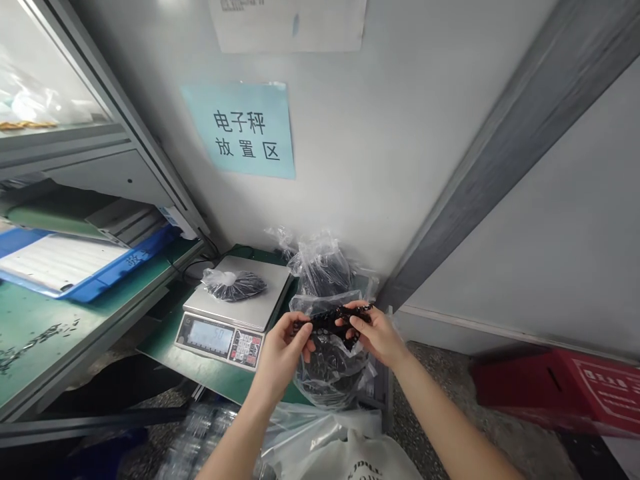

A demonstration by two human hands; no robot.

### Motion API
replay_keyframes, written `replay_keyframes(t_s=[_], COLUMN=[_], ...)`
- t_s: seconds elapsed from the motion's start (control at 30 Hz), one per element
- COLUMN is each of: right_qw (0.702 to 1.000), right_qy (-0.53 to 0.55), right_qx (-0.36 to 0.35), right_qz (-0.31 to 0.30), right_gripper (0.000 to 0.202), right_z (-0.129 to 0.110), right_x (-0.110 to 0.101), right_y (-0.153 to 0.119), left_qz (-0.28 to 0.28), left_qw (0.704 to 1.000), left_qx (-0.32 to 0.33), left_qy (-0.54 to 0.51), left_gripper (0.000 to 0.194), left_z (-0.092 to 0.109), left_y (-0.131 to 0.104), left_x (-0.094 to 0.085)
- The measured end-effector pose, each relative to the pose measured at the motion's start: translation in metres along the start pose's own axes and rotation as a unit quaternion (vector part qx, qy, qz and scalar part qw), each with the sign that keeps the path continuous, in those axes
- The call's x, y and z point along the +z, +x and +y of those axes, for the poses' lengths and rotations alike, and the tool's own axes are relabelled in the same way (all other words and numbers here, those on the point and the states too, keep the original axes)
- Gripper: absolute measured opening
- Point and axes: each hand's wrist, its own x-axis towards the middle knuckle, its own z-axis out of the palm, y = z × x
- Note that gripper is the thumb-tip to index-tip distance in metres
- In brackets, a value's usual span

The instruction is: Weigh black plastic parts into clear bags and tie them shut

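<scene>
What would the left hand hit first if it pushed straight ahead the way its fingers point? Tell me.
Probably the black strip of parts that the left hand already pinches, then the right hand gripping its other end; depth is hard to judge.

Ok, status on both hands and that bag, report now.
Left hand and right hand both pinching the black strip of parts, fingers closed on it. Clear bag of black parts right beneath. Small bag on the scale. Nothing blocking.

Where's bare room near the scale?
Free: green benchtop left of the scale, below the blue tray; a green strip in front of the scale. Crowded: scale pan holds a small bag; bags of black parts fill its right, under both hands.
</scene>
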Motion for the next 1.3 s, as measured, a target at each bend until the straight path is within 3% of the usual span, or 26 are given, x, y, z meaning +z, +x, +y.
replay_keyframes(t_s=[0.1,0.17,0.23,0.33,0.4,0.53,0.67,0.83,0.97,1.1,1.17,1.2,1.23,1.3], right_qw=[0.999,0.997,0.996,0.993,0.992,0.990,0.989,0.991,0.993,0.996,0.997,0.997,0.998,0.998], right_qy=[0.047,0.067,0.080,0.095,0.107,0.126,0.130,0.116,0.096,0.076,0.066,0.062,0.059,0.053], right_qx=[0.017,0.028,0.042,0.054,0.055,0.051,0.055,0.063,0.059,0.049,0.041,0.036,0.032,0.025], right_qz=[-0.005,-0.012,-0.024,-0.039,-0.040,-0.033,-0.030,-0.028,-0.025,-0.021,-0.016,-0.013,-0.010,-0.007], right_gripper=[0.027,0.026,0.024,0.021,0.020,0.017,0.016,0.018,0.020,0.023,0.025,0.026,0.026,0.026], right_z=[0.003,0.004,0.005,0.006,0.006,0.003,0.002,0.004,0.004,0.004,0.005,0.005,0.005,0.005], right_x=[-0.001,-0.003,-0.005,-0.008,-0.008,-0.006,-0.003,-0.005,-0.004,-0.002,-0.002,-0.001,-0.001,0.000], right_y=[-0.002,-0.003,-0.004,-0.004,-0.004,-0.006,-0.006,-0.005,-0.005,-0.004,-0.004,-0.004,-0.004,-0.004], left_qz=[-0.004,0.063,0.166,0.254,0.276,0.287,0.268,0.250,0.258,0.240,0.176,0.119,0.020,-0.092], left_qw=[0.999,0.998,0.986,0.965,0.952,0.918,0.894,0.874,0.864,0.856,0.857,0.856,0.847,0.834], left_qx=[-0.027,-0.017,0.011,0.012,-0.018,-0.036,-0.004,0.059,0.155,0.263,0.308,0.335,0.365,0.357], left_qy=[-0.034,-0.025,0.003,0.066,0.135,0.270,0.359,0.412,0.404,0.374,0.373,0.376,0.387,0.410], left_gripper=[0.039,0.044,0.046,0.033,0.020,0.015,0.020,0.016,0.012,0.024,0.029,0.032,0.035,0.045], left_z=[0.003,0.001,-0.008,-0.031,-0.050,-0.082,-0.097,-0.095,-0.075,-0.042,-0.023,-0.014,-0.006,0.006], left_y=[-0.007,-0.002,0.013,0.046,0.068,0.098,0.105,0.102,0.089,0.055,0.037,0.030,0.024,0.020], left_x=[-0.018,-0.037,-0.060,-0.096,-0.114,-0.126,-0.121,-0.121,-0.111,-0.072,-0.046,-0.032,-0.020,0.002])
